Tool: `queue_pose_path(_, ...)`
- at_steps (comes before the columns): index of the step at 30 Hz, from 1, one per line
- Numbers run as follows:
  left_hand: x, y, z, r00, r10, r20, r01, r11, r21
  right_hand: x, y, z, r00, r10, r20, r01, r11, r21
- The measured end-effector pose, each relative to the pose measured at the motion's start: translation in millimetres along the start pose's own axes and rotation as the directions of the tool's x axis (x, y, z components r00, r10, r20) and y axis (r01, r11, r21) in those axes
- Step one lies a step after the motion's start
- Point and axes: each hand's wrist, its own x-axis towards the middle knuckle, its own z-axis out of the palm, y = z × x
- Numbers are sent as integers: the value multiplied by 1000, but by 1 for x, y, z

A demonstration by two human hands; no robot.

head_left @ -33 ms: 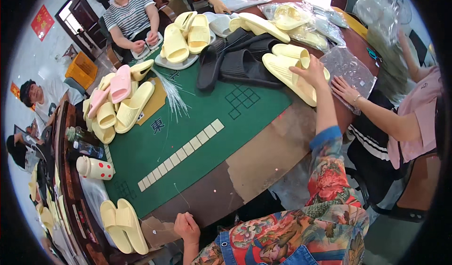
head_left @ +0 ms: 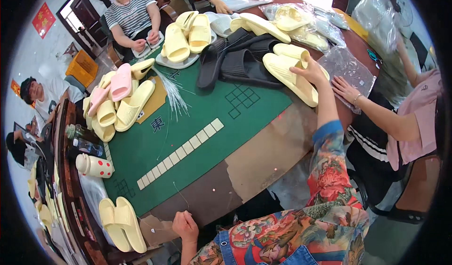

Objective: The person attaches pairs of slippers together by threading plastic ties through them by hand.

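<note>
My right hand (head_left: 311, 72) reaches out to the right side of the table, its fingers and thumb closed on a pair of pale yellow slippers (head_left: 292, 76). Black slippers (head_left: 245, 65) lie just left of that pair. By the near table edge my left hand (head_left: 186, 225) is closed with curled fingers; whatever it may hold is hidden. A thin pale strand (head_left: 181, 196) lies on the table close to it. Further left, another pale yellow slipper pair (head_left: 123, 225) rests at the table's corner.
A bundle of white plastic strands (head_left: 174, 95) lies on the green mat (head_left: 188, 124). Pink and yellow slippers (head_left: 117, 95) are heaped at left, beside a dotted white bottle (head_left: 96, 166). At right a co-worker's hand (head_left: 346, 90) presses a clear bag (head_left: 360, 74); bagged slippers (head_left: 301, 22) lie behind.
</note>
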Motion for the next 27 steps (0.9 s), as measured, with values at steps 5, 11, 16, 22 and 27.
queue_pose_path(5,-4,-8,-11,999,-1,-53,3,999,38,6,-16,15,967,-65,246,3,970,244)
queue_pose_path(11,-4,-2,-2,993,63,-98,-67,997,-40,-12,56,35,931,-211,297,65,898,435)
queue_pose_path(16,-14,-4,-13,991,56,-120,-58,998,-12,-59,-32,28,968,-237,-82,236,971,-23)
queue_pose_path(22,-16,-7,-14,980,-16,-198,-17,986,-166,-188,-146,7,935,-351,-45,346,878,330)
queue_pose_path(27,-19,-15,-16,948,-116,-296,4,936,-352,-281,-235,70,919,-301,254,135,846,516)
